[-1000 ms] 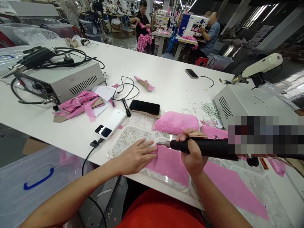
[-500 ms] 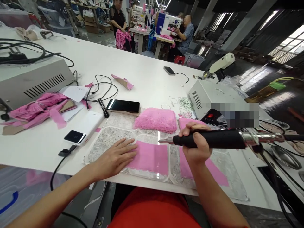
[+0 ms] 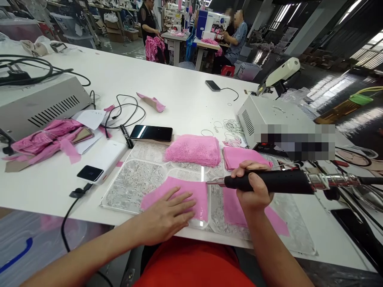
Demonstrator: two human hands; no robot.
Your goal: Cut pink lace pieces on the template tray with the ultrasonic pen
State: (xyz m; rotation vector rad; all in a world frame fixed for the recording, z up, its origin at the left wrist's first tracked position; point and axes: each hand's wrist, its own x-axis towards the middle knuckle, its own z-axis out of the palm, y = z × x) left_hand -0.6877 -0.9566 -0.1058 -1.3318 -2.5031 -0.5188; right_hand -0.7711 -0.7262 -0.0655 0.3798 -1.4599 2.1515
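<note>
- Board [image 3: 136, 171]: pale, speckled, lying on a white table [image 3: 104, 81]; all places below taken from it.
- Pink cloth [image 3: 198, 195]: flat on the near middle part of the board.
- Left hand [image 3: 169, 217]: palm down on that cloth at the board's near side, fingers lightly spread, gripping nothing.
- Right hand [image 3: 254, 189]: above the board's right half, fingers and thumb wrapped round the black handle of a pen-like tool [image 3: 284, 182].
- Tool lies nearly level, metal tip pointing left, at the cloth's far right corner over the board. Cannot tell if tip and cloth touch.
- Second pink piece [image 3: 235, 211]: on the board's right half, partly behind the right wrist.
- Fuzzy pink stack [image 3: 194, 150]: at the board's far edge, middle.
- Folded pink pile [image 3: 241, 156]: just right of that stack, at the board's far right.
- Black phone [image 3: 151, 133]: at the board's far left corner; marker [image 3: 126, 137] just beside it.
- White power bank [image 3: 113, 157]: left of the board.
- Grey box [image 3: 269, 115]: beyond the board, to the right.
</note>
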